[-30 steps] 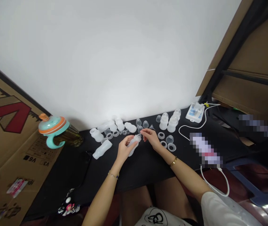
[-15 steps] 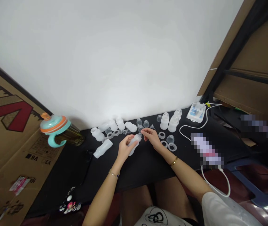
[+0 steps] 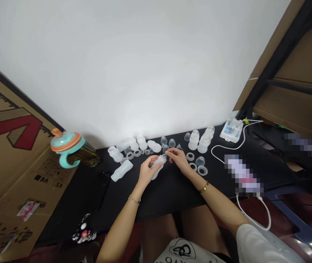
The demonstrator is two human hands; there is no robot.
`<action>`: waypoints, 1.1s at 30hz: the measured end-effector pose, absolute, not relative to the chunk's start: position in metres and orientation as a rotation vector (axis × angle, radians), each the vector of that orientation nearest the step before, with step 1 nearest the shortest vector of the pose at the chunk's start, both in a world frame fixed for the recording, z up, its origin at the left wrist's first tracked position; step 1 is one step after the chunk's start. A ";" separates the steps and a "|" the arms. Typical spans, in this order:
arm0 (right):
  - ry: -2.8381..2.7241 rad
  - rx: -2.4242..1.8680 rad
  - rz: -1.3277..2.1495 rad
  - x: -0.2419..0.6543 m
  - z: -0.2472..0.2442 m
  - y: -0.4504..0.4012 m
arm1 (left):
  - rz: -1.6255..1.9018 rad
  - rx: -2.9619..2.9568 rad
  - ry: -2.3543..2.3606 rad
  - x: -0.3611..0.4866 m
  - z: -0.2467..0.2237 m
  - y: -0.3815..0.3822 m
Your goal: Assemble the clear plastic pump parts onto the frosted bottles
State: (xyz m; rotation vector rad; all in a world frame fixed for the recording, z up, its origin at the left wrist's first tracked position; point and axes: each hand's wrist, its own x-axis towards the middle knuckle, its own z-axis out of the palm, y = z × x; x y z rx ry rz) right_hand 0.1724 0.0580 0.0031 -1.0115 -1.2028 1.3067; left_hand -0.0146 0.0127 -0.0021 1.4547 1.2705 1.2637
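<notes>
The left hand (image 3: 147, 172) wraps the body of a frosted plastic baby bottle (image 3: 157, 168), its fingers curled closed in a full grip. The bottle sits just below the middle of the frame, held clear of the black worktop (image 3: 172, 199) and tilted, its long axis rising from lower left to upper right. Its narrow top end points toward the right hand (image 3: 178, 160), the nearer hand to that end. That hand's fingertips (image 3: 170, 151) form a small pinch, nearly shut, right at the bottle's tip — they touch it or some small clear piece there (too small to tell which).

Just above the hands stand clear plastic cups (image 3: 166, 148) and a row of small clear rings (image 3: 137, 153). More frosted bottles (image 3: 115, 154) lie to the left, and another group (image 3: 193, 141) stands to the right. Wider rings (image 3: 202, 170) sit to the right of the right hand. At the far left, a teal sippy cup with an orange lid (image 3: 67, 143) stands against a cardboard box (image 3: 13, 182), while at the upper right a white electronic unit (image 3: 231, 130) trails a thin white cable (image 3: 227, 148) — a pixelated patch (image 3: 243, 174) hides whatever lies below it
</notes>
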 end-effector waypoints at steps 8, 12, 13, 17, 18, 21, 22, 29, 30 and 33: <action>-1.228 -1.028 1.286 0.172 0.006 0.057 | 1.234 1.465 1.262 -0.015 -0.004 0.013; -1.225 -1.027 1.284 0.172 0.006 0.056 | 1.243 1.465 1.253 -0.014 -0.004 0.013; -1.225 -1.028 1.285 0.172 0.006 0.056 | 1.243 1.468 1.254 -0.014 -0.004 0.013; -1.230 -1.034 1.274 0.172 0.006 0.057 | 1.232 1.489 1.277 -0.015 -0.003 0.013; -1.232 -1.037 1.269 0.172 0.006 0.057 | 1.231 1.491 1.279 -0.015 -0.003 0.013; -1.242 -1.045 1.261 0.172 0.006 0.057 | 1.237 1.488 1.269 -0.015 -0.003 0.012; -1.246 -1.046 1.260 0.172 0.006 0.056 | 1.239 1.487 1.266 -0.014 -0.003 0.012; -1.263 -1.059 1.238 0.172 0.006 0.056 | 1.230 1.495 1.265 -0.014 -0.002 0.012; -1.266 -1.059 1.235 0.173 0.006 0.056 | 1.230 1.496 1.263 -0.014 -0.002 0.012; -1.271 -1.062 1.229 0.173 0.007 0.056 | 1.230 1.498 1.267 -0.014 -0.002 0.012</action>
